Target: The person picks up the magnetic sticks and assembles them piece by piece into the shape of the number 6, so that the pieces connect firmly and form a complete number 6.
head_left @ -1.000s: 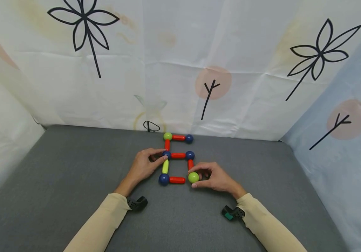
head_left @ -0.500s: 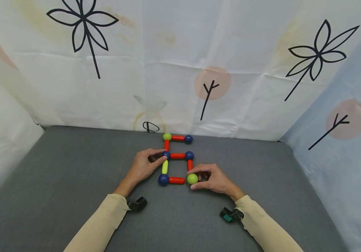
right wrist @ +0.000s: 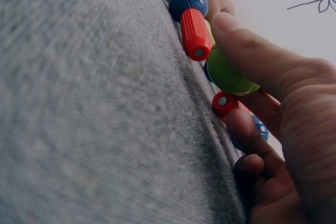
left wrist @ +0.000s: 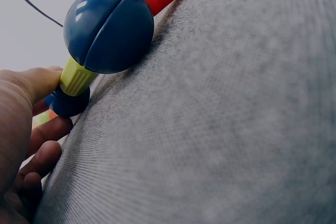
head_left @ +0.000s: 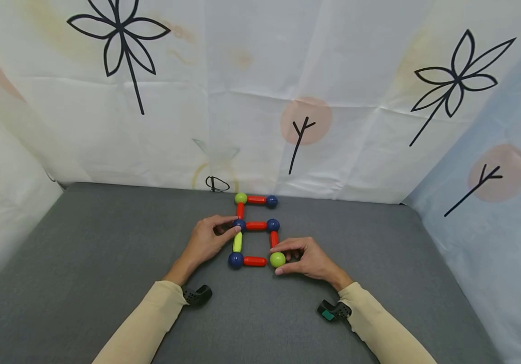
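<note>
Magnetic balls and rods lie in a figure on the table. My left hand point(head_left: 209, 239) has thumb and forefinger around the blue ball point(head_left: 240, 225) at the left middle, where a yellow-green rod point(head_left: 237, 242) and a red rod meet. My right hand point(head_left: 307, 259) pinches a green ball point(head_left: 277, 259) at the lower right corner. Left of that ball, a red rod point(head_left: 255, 261) runs out from the lower blue ball point(left wrist: 108, 28), leaving a small gap. The right wrist view shows bare metal tips on this red rod point(right wrist: 195, 36) and on the upright red rod point(right wrist: 224, 103).
A green ball point(head_left: 241, 198), a red rod point(head_left: 256, 200) and a blue ball point(head_left: 271, 201) form the figure's top row. Another blue ball point(head_left: 273, 225) sits at the right middle. Patterned white cloth point(head_left: 260, 101) stands behind the grey table point(head_left: 105, 242).
The right hand and its green ball have shifted very slightly left and toward the person. The left hand keeps its hold, and the figure keeps its layout.
</note>
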Action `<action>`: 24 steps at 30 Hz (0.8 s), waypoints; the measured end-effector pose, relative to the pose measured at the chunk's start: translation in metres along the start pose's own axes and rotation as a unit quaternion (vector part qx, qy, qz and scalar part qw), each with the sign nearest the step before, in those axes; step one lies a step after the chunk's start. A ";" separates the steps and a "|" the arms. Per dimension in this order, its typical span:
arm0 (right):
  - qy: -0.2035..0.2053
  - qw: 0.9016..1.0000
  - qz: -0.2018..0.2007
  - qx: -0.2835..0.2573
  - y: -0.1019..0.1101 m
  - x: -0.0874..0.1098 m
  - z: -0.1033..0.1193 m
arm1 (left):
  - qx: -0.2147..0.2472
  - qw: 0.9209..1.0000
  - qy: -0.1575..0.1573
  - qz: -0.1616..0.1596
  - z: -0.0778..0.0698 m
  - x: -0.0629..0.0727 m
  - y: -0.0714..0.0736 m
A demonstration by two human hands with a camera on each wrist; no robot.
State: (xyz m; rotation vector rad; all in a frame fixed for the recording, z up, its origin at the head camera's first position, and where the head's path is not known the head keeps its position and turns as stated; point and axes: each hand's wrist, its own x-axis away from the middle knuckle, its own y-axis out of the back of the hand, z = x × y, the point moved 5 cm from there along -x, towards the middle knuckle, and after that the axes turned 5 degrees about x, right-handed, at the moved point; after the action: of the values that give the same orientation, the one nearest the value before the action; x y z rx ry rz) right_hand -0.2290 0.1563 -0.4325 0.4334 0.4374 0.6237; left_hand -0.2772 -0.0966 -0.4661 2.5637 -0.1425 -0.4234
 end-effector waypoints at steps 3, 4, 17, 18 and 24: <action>-0.002 1.000 0.000 -0.001 0.000 0.000 0.000 | 0.000 1.000 0.004 0.000 0.000 0.000 0.000; -0.003 1.000 -0.001 -0.002 0.000 0.000 -0.001 | 0.001 1.000 0.006 0.000 0.000 0.000 0.000; -0.014 1.000 0.005 0.018 -0.003 -0.001 0.003 | 0.006 1.000 0.013 -0.011 -0.002 -0.002 0.001; -0.017 1.000 0.006 0.020 -0.003 -0.001 0.003 | 0.005 1.000 0.015 -0.012 -0.002 -0.002 0.002; -0.032 0.999 0.001 0.031 -0.003 -0.002 0.004 | 0.000 1.000 0.017 -0.021 -0.002 -0.003 0.001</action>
State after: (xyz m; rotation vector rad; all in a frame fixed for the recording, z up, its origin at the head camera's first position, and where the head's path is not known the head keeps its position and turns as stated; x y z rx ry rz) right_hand -0.2270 0.1517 -0.4300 0.5111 0.3957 0.5983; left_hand -0.2789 -0.0961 -0.4630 2.5765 -0.0761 -0.3949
